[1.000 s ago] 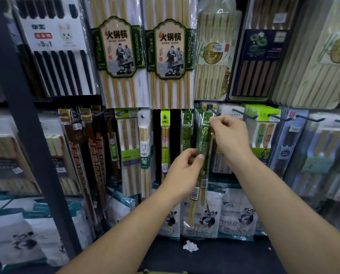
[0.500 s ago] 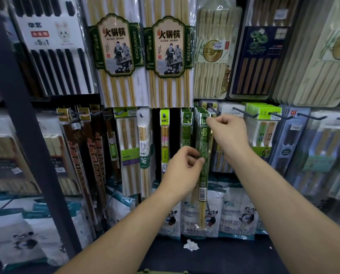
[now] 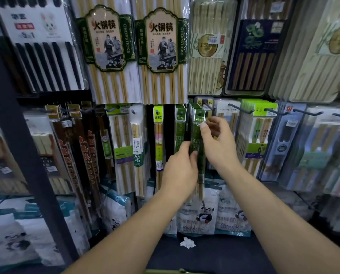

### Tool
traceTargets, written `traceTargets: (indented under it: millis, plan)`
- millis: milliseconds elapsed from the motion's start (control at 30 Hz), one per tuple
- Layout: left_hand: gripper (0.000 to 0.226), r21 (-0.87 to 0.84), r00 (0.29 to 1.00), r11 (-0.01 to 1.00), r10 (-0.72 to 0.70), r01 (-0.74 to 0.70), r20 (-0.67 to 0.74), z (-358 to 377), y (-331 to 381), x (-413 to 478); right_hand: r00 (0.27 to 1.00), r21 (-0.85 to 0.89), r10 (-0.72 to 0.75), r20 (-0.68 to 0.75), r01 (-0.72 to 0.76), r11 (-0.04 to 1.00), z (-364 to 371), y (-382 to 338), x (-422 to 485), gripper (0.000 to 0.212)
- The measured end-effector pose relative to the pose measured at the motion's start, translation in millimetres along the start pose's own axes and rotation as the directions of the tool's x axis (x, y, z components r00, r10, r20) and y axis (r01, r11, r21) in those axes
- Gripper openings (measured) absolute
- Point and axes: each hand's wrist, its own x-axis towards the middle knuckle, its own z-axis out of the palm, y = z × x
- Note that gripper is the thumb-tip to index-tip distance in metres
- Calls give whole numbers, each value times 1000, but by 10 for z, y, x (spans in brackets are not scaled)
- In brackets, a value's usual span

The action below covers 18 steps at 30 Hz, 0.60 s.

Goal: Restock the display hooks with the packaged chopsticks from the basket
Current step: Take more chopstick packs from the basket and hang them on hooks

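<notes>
left fingers (image 3: 185, 144): curled round the middle of the green chopstick pack (image 3: 200, 155), thumb tip on its front.
right thumb (image 3: 203, 129): pressed flat on the pack's front just under the header; other fingers bent behind the pack, pinching it.
left hand (image 3: 178, 171): gripping the pack lower down, below and left of the right hand.
right hand (image 3: 221, 144): holding the pack's upper part, wrist angled up from the lower right.
pack position: nearly upright, header up, pale stick tips poking out beneath the left hand in front of the panda bags (image 3: 201, 213).
hook (image 3: 207, 105): dark peg just above the header; cannot tell whether the header hole sits on it.
hung green packs (image 3: 192, 109): bunched on the same peg, directly behind the held pack.
neighbours: single green pack (image 3: 180, 125) just to the left, then a yellow-label pack (image 3: 158, 135).
row above: two large hot-pot chopstick packs (image 3: 107, 52) side by side.
shelf (image 3: 224, 256): dark, with a crumpled white scrap (image 3: 187, 242) lying on it.
bottom edge: sliver of an olive-green rim (image 3: 177, 271).
</notes>
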Motion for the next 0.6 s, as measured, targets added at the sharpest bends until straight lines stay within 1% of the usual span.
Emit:
traceTargets:
  millis: [67, 133, 200, 333, 433, 533, 600]
  plan:
    - [17, -51, 1000, 998, -27, 26, -13, 45, -5, 17, 999, 10, 18, 49, -18, 1000, 41, 30, 4, 39]
    - [11, -82, 999, 996, -42, 40, -17, 90, -4, 39, 997, 16, 32, 73, -34, 999, 79, 63, 13, 42]
    - [14, -118, 998, 991, -62, 60, -13, 141, 3, 74, 995, 25, 53, 81, -55, 998, 106, 91, 27, 45]
    - [17, -229, 988, 962, -154, 150, -3, 230, -2, 140, 992, 51, 79, 94, -84, 995, 149, 132, 45, 47]
    - [17, -306, 983, 935, -186, 178, 2, 313, -4, 139, 983, 70, 104, 151, -116, 991, 169, 178, 54, 51]
    - [10, -455, 965, 855, -262, 247, 29, 403, -18, 162, 967, 107, 135, 217, -160, 981, 176, 243, 58, 52]
    - [8, -525, 952, 804, -303, 280, 44, 431, -43, 170, 952, 144, 163, 258, -205, 968, 167, 289, 25, 52]
